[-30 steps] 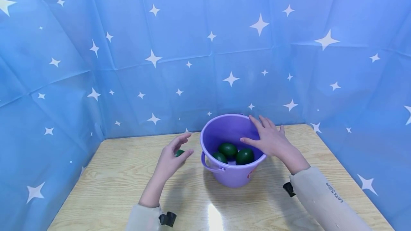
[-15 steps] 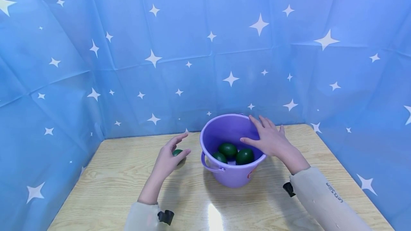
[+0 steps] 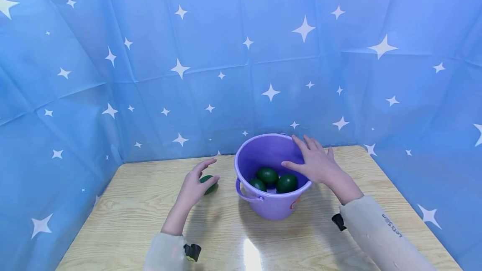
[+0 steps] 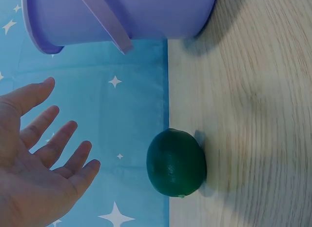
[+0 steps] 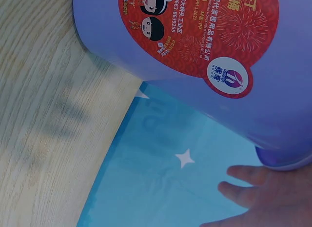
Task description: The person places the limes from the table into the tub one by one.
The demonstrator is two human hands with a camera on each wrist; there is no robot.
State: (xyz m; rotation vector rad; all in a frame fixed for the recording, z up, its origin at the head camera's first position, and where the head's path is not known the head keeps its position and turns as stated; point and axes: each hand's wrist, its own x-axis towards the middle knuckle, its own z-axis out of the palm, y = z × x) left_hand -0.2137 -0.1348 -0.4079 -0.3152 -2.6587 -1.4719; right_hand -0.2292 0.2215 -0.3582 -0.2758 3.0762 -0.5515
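A purple bucket point(image 3: 269, 207) stands on the table, its mouth facing me. Inside lie 3 dark green, roundish fruits, one of them a smooth fruit point(image 3: 288, 183) at the right. Another green fruit point(image 4: 175, 162) rests on the wood left of the bucket. My left hand point(image 3: 191, 188) hovers above and beside that loose fruit, fingers spread and apart from it in the left wrist view. At the bucket's right rim rests my right hand point(image 3: 318, 164), its fingers extended, the thumb reaching over the opening. Several of its fingers lie outside the rim in the right wrist view.
The bucket's purple handle point(image 3: 246, 195) hangs down on its left side. A red printed label point(image 5: 195, 36) covers part of the bucket wall. Behind the light wooden table point(image 3: 143, 204) hangs a blue cloth point(image 3: 211, 87) with white stars.
My left hand has shifted left and slightly down, uncovering more of the loose fruit. The right hand and the bucket have stayed in place.
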